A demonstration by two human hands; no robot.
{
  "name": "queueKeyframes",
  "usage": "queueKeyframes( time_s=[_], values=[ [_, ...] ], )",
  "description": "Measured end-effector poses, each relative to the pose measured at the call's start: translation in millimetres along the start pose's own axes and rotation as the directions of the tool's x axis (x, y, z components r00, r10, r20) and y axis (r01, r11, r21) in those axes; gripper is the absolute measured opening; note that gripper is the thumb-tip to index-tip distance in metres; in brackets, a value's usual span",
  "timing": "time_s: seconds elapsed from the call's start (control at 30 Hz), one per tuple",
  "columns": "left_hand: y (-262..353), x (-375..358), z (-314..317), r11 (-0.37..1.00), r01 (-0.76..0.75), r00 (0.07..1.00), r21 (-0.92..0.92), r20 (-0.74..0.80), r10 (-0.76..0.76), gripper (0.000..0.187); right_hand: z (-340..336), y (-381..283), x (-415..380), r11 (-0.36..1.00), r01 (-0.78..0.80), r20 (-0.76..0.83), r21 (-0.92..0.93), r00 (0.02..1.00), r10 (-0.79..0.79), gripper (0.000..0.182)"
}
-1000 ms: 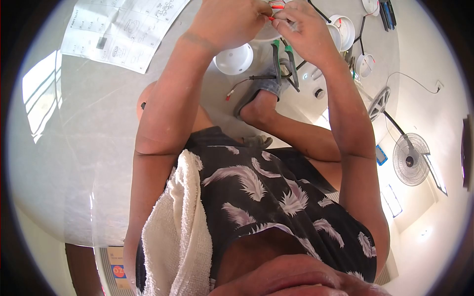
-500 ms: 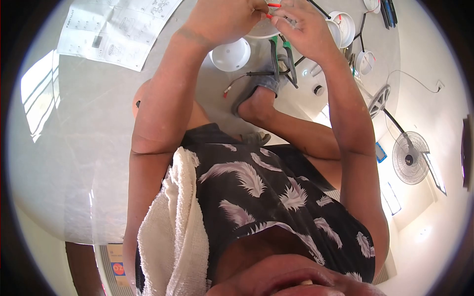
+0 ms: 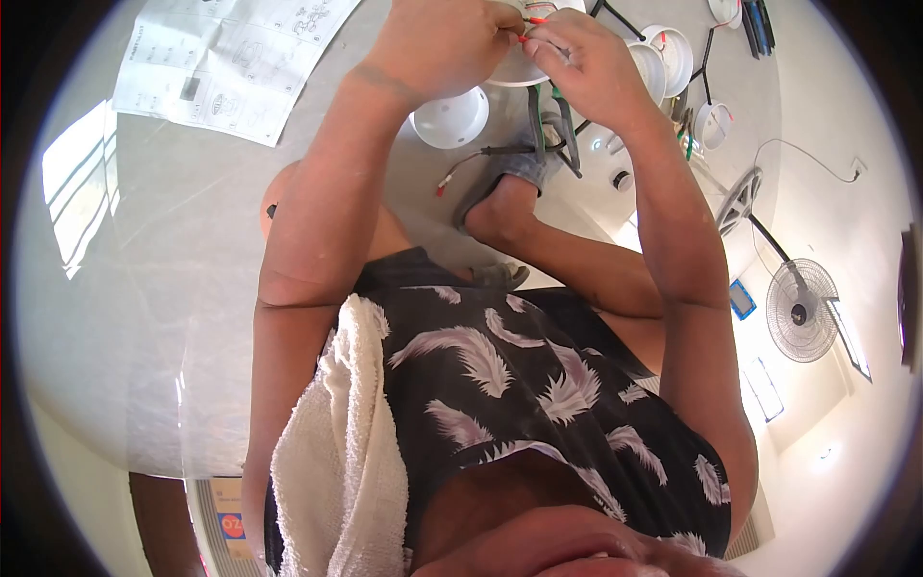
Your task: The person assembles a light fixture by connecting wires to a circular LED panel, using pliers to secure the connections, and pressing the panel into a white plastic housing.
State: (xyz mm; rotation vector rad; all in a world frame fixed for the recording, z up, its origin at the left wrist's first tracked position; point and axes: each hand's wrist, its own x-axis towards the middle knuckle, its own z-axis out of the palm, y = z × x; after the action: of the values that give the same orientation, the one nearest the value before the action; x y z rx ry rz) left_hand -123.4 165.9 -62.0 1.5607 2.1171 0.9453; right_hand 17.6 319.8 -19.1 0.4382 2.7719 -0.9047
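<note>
My left hand (image 3: 437,48) and my right hand (image 3: 588,69) meet at the top of the view, fingers pinched around thin red pieces (image 3: 535,20) that look like wire ends. Which hand grips which piece is hard to tell. Under them is a white round part (image 3: 519,71), partly covered by my fingers. Green-handled pliers (image 3: 536,123) lie just below it. A white cup-like part (image 3: 452,119) with small holes sits beside my left wrist. Near my feet lies a dark cable (image 3: 500,150) with a red-tipped end.
Printed instruction sheets (image 3: 221,72) lie at upper left. White round cups (image 3: 676,60) on black arms (image 3: 705,69) stand right of my hands. Farther right are dark tools (image 3: 757,27), a small black round object (image 3: 621,180) and a standing fan (image 3: 802,310).
Both hands have shifted slightly, and the red pieces between them have come a little lower and closer together. The white part beneath has moved down slightly.
</note>
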Motion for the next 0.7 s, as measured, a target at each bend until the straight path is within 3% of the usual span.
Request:
queueKeyframes(
  time_s=[0.27,0.47,0.53,0.7],
  values=[
    [4,1,-6,0.998,-0.003,1.000,-0.067,0.030,0.005,0.016,-2,2,-3,0.994,0.066,0.007,0.086,0.998,-0.067,0.021],
    [3,-1,-3,0.998,-0.003,1.000,-0.065,0.031,0.005,0.016,-4,1,-5,0.999,-0.014,0.051,0.033,0.999,0.013,0.020],
    [4,-4,2,0.998,-0.035,0.999,0.059,-0.020,0.037,0.016,-7,-1,-5,0.997,-0.073,0.115,-0.002,0.991,0.073,0.021],
    [12,-4,6,0.999,-0.038,0.995,0.012,-0.087,0.039,0.016,-6,-2,-9,0.999,-0.033,0.087,-0.026,0.996,0.035,0.022]
  ],
)
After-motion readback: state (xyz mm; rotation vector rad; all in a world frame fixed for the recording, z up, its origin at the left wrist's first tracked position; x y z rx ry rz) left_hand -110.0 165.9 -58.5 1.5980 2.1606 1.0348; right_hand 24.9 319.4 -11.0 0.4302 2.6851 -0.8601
